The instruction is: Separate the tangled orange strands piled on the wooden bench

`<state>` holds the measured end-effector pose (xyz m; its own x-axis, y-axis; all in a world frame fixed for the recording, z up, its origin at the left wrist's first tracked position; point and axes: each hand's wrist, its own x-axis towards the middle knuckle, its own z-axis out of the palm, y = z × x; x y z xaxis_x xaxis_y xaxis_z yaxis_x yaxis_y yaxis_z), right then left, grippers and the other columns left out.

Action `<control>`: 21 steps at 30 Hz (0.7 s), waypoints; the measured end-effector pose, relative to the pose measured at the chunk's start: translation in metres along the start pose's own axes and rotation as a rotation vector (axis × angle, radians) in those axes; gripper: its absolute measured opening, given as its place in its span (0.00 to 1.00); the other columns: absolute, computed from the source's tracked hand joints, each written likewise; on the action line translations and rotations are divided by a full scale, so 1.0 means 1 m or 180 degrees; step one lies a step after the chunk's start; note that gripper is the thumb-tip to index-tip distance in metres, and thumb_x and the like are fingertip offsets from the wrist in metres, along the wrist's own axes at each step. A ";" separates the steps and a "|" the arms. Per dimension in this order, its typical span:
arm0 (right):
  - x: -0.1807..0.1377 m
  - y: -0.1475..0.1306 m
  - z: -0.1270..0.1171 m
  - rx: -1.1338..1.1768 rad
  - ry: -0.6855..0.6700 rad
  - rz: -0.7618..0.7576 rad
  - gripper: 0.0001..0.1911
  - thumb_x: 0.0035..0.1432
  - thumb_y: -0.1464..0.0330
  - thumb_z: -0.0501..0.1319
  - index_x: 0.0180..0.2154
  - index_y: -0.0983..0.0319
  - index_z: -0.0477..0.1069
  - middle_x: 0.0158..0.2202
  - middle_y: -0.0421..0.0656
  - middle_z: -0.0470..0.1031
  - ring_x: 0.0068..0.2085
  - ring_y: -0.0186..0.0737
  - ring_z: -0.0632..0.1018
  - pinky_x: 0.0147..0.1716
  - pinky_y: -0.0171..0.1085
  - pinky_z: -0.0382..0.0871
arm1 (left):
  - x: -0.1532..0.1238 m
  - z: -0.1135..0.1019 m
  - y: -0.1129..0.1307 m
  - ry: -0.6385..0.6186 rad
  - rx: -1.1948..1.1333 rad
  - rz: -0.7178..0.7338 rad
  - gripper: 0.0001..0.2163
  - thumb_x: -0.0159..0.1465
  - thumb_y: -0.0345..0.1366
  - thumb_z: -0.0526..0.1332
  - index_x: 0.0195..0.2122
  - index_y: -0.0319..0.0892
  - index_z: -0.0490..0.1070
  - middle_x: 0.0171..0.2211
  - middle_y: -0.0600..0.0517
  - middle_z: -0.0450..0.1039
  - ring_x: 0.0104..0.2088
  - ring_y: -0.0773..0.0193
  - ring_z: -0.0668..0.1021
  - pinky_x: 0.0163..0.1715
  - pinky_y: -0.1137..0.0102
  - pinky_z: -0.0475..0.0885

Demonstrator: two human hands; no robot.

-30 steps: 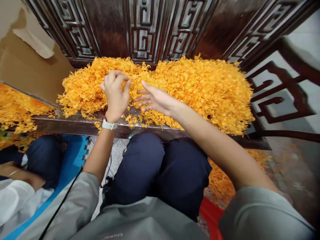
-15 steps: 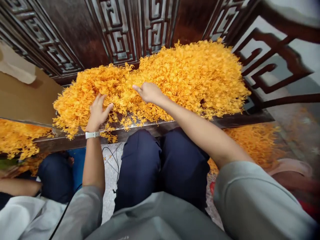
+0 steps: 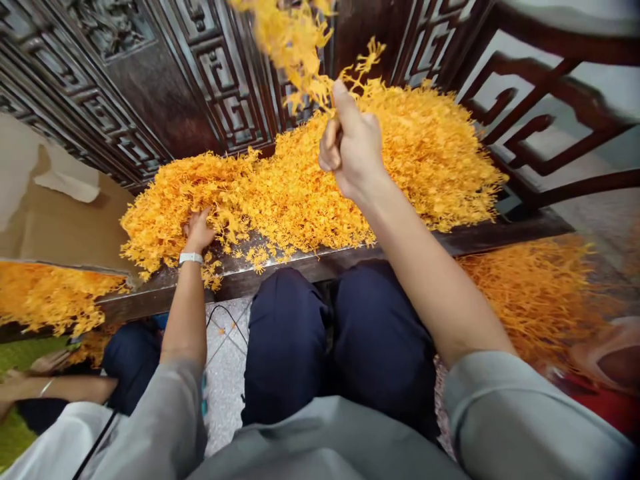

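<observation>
My right hand [image 3: 357, 143] is raised above the heap, fingers curled and thumb upward, pinching a bunch of yellow-orange artificial flower pieces [image 3: 295, 50]. The bunch is blurred and runs off the top of the view. Lower on the left, my left hand [image 3: 200, 231], with a white band at its wrist, reaches into the smaller end of the flower heap [image 3: 170, 193]. Its fingertips are sunk among the pieces, so their grip is hidden. The heap's larger part [image 3: 415, 153] spreads to the right along a dark wooden bench [image 3: 340, 257].
A cardboard box [image 3: 75, 220] stands at the left, with more yellow pieces [image 3: 50, 297] beside it. Another person's arm [image 3: 70, 388] is at lower left. Carved wooden panels [image 3: 165, 87] rise behind the bench. Orange strands [image 3: 535, 293] lie low on the right.
My right hand has risen from the heap, lifting a bunch of flower pieces. My left hand, spread over the heap before, has sunk its fingers into it. The view has shifted slightly.
</observation>
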<state>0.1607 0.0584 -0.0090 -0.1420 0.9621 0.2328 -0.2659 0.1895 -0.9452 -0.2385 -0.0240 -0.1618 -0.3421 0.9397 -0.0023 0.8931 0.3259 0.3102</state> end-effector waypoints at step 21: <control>-0.024 0.024 -0.004 -0.0821 -0.0901 -0.0304 0.29 0.72 0.48 0.55 0.23 0.59 0.63 0.22 0.39 0.65 0.28 0.35 0.67 0.31 0.37 0.62 | -0.043 -0.037 0.289 -0.0424 -0.4424 0.0301 0.19 0.69 0.57 0.63 0.36 0.45 0.76 0.31 0.49 0.78 0.37 0.59 0.83 0.37 0.66 0.77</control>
<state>0.1616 0.0408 -0.0380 -0.3951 0.8524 0.3425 -0.0476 0.3533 -0.9343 0.0234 0.0263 -0.0370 -0.1978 0.9802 0.0064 -0.1324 -0.0332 0.9906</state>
